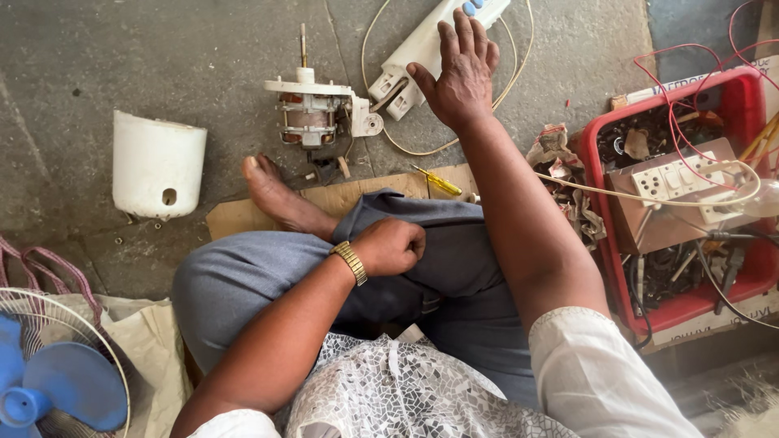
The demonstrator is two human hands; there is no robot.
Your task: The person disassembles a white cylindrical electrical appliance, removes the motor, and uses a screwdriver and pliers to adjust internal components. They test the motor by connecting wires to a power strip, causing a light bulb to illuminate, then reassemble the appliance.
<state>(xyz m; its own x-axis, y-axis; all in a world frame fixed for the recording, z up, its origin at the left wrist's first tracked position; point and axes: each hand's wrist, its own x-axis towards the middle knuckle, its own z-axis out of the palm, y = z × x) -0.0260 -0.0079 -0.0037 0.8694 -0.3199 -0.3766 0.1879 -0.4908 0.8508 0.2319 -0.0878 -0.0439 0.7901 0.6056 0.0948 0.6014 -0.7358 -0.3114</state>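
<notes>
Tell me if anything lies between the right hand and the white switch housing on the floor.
Nothing visible does. The right hand already rests flat on the white switch housing, fingers spread over its middle. The fan motor sits to one side, clear of the hand.

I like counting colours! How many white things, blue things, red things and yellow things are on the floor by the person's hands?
White: 2, the round cover and the switch housing under the right hand
Blue: 1, the fan
Red: 1, the crate
Yellow: 1, the screwdriver
Total: 5
</notes>
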